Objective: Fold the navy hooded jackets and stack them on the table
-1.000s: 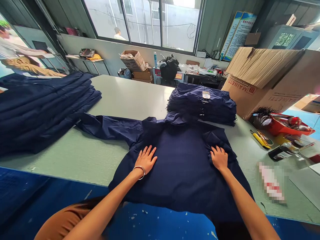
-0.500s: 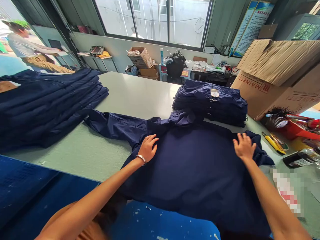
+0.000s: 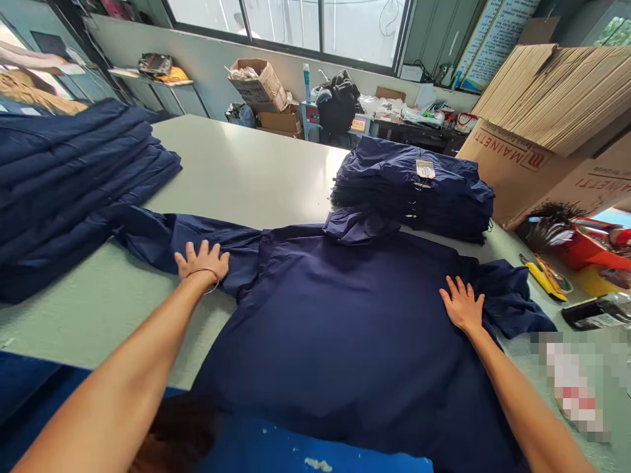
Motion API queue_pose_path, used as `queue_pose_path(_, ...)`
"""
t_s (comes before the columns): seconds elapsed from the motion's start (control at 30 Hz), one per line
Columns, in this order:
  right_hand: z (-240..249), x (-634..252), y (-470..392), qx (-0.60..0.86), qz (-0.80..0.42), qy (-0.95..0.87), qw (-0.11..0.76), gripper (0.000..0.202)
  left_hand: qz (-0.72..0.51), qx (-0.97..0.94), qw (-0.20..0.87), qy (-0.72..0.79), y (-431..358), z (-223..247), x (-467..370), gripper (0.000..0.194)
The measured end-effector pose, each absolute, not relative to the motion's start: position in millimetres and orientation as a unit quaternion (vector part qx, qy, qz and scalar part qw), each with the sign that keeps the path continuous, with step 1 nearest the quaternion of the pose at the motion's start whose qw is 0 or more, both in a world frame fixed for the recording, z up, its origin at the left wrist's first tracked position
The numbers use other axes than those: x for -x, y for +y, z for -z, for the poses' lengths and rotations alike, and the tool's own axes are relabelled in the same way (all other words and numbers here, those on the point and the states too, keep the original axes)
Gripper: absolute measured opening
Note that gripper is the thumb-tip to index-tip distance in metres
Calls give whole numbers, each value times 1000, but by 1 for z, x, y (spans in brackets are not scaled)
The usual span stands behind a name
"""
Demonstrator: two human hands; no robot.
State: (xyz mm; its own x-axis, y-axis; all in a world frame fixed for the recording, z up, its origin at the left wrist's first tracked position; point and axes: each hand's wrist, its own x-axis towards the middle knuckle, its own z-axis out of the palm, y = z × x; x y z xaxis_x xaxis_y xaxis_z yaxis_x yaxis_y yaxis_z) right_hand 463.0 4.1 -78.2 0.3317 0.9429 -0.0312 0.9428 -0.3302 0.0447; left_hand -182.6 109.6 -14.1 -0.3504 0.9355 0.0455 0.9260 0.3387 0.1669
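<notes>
A navy jacket [image 3: 345, 315] lies spread on the pale green table [image 3: 236, 171], its collar at the far side and its lower hem hanging over the near edge. My left hand [image 3: 203, 263], with a bracelet at the wrist, rests flat and fingers spread on the sleeve that stretches out to the left. On the right part of the body, close to the shoulder, my right hand [image 3: 462, 303] lies open with its palm down. The right sleeve is bunched beside it. Neither hand grips the cloth.
A folded navy stack [image 3: 414, 190] with a tag sits beyond the collar. More navy garments [image 3: 73, 197] are piled at left. Cardboard boxes [image 3: 522, 144], a yellow cutter [image 3: 545, 279], a dark bottle [image 3: 594, 314] and a red tray [image 3: 591, 243] stand at right.
My left hand has slid left from the jacket's shoulder onto the left sleeve, which is now straighter. The jacket's body lies flatter and wider. My right hand has shifted slightly left.
</notes>
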Motion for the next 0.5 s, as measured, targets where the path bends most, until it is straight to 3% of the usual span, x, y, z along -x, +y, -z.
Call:
queue_pose_path(0.2,82,-464,4,-815,-9,578,27,66,-90,-676,5,731,101,29,178,54)
queue_pose_path(0.37,78,-454,2,-825,-5,565,20,67,-44,-589,49,806,94,33,198,58)
queue_pose_path(0.5,77,-448,2,-829,5,558,8,67,-49,-580,23,813,103,16,186,58)
